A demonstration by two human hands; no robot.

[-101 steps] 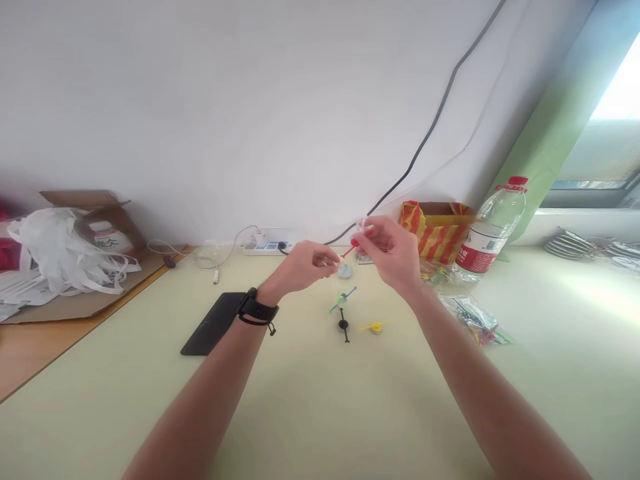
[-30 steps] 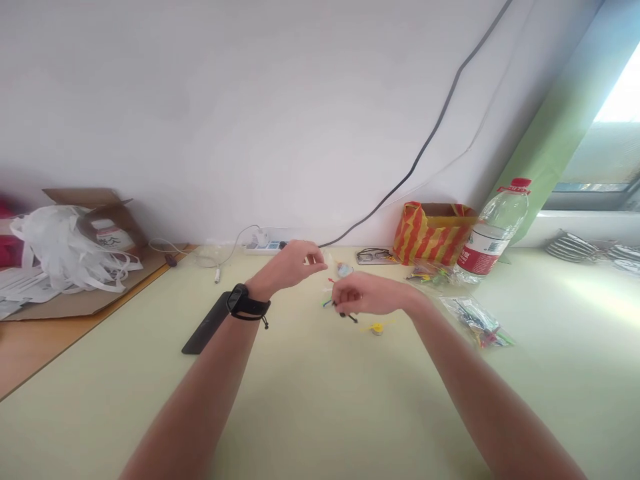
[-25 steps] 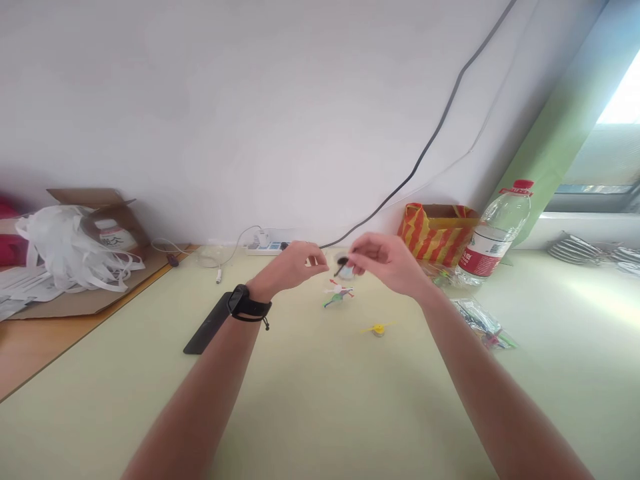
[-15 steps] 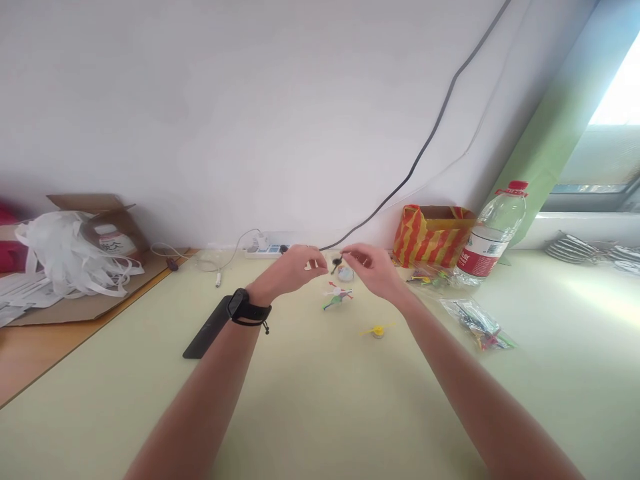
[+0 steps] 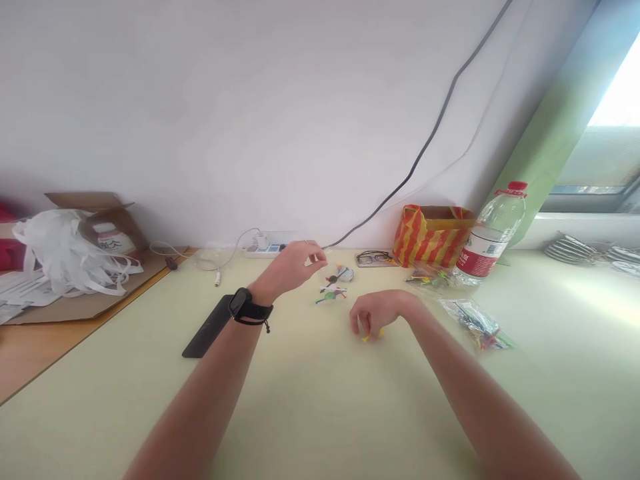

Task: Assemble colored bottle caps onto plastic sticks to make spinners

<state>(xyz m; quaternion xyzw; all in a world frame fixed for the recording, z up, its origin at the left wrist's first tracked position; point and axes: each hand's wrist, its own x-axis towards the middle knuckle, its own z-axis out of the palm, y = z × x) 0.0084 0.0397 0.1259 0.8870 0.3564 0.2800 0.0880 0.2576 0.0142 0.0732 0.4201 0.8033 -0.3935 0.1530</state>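
Observation:
My left hand point(image 5: 299, 262), with a black watch point(image 5: 241, 303) on its wrist, is raised near the back of the table. Its thumb and index finger come together in a pinch; I cannot make out anything between them. To its right lies a small cluster of plastic toy pieces: a black one point(image 5: 333, 279), a white one and a green one point(image 5: 331, 296), beside a small round whitish piece point(image 5: 345, 274). My right hand point(image 5: 376, 312) reaches down nearer to me, fingers curled round a small yellow plastic piece point(image 5: 371, 338), mostly hidden beneath them.
A black phone-like slab point(image 5: 207, 327) lies left of my left wrist. Toward the right are glasses point(image 5: 374, 257), a striped bag point(image 5: 430, 237), a water bottle point(image 5: 490, 237) and a plastic packet point(image 5: 477, 323). A power strip point(image 5: 270, 248) sits against the wall.
My right hand has left the black piece and moved toward me onto the yellow piece. The black piece now lies with the cluster. My left fingertips have closed together.

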